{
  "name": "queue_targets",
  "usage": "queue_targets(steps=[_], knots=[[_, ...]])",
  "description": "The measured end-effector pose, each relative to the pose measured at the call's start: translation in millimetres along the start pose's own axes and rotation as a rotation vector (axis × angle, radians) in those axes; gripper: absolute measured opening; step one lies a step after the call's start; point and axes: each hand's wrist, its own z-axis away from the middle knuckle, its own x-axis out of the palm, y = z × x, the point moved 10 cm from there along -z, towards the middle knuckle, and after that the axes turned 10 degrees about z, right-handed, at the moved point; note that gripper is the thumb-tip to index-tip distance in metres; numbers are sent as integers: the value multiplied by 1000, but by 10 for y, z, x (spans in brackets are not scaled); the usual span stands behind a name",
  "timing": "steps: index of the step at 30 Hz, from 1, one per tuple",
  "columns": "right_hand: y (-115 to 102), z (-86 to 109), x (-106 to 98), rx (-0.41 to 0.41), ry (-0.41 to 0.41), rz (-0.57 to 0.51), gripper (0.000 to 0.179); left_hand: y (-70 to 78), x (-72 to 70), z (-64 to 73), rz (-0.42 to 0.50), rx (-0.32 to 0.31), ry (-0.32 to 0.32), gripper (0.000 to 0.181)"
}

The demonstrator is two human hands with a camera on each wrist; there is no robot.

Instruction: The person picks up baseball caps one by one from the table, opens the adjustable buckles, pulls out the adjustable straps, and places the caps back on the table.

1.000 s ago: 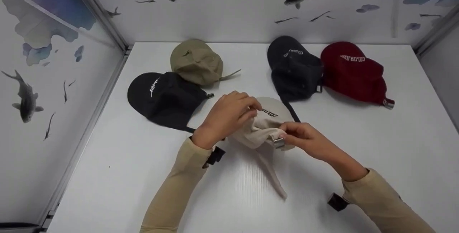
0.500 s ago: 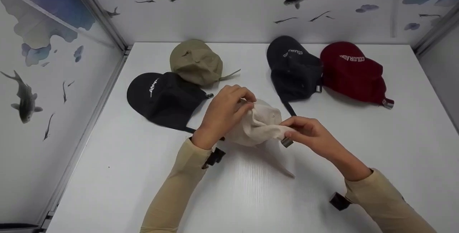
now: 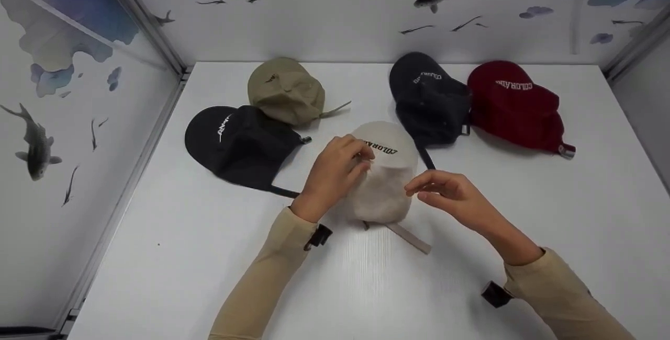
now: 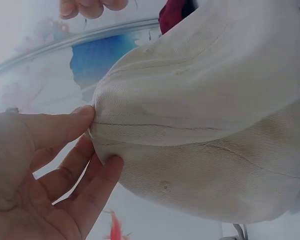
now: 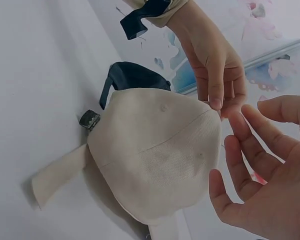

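A cream baseball cap with dark lettering and a loose strap stands at the middle of the white table, its brim toward the back. My left hand pinches the cap's crown between thumb and fingers, as the left wrist view shows up close. Just right of the crown is my right hand, fingers spread and slightly bent, holding nothing. In the right wrist view the right hand is beside the cap; whether a fingertip touches it I cannot tell. The strap's metal buckle shows at the cap's lower edge.
Behind the cream cap lie a black cap and an olive cap on the left. A navy cap and a dark red cap lie at the right. Printed panels wall the table.
The cream cap's folded, rumpled crown has come out rounded, and its lettered front and brim show again. My right hand has let go of the cap's edge; the left still pinches it.
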Motion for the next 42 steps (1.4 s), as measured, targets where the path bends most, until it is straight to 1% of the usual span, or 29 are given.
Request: queue_targets(steps=[5, 11, 15, 18, 21, 24, 27, 29, 30, 32, 33, 36, 39, 42], knots=[[-1, -4, 16, -8, -11, 11, 15, -63, 8, -3, -63, -34, 26, 8], [17, -7, 39, 3, -23, 28, 16, -206, -31, -73, -89, -89, 78, 9], [40, -13, 49, 31, -29, 54, 16, -337, -58, -174, -88, -134, 102, 8], [62, -13, 55, 58, -35, 64, 15, -432, -56, -275, -76, -173, 99, 7], [72, -13, 70, 65, -47, 62, 15, -510, -35, -382, -67, -203, 93, 6], [73, -13, 82, 56, -54, 64, 15, -586, -14, -480, -94, -232, 106, 6], [70, -10, 91, 43, -58, 69, 16, -689, 26, -548, -168, -297, 111, 10], [66, -5, 95, 35, -57, 67, 16, -748, 81, -569, -230, -343, 90, 16], [64, -1, 98, 31, -59, 65, 16, -771, 124, -571, -249, -363, 67, 18], [62, 5, 103, 24, -61, 58, 16, -788, 218, -556, -254, -386, 21, 21], [62, 7, 103, 22, -61, 55, 16, -784, 268, -545, -237, -386, -3, 22], [65, 5, 99, 17, -64, 49, 16, -739, 418, -497, -140, -366, -75, 22], [71, -7, 90, 24, -66, 45, 17, -686, 536, -464, -67, -317, -148, 26], [72, -14, 92, 28, -68, 46, 17, -707, 635, -460, -36, -282, -220, 35]])
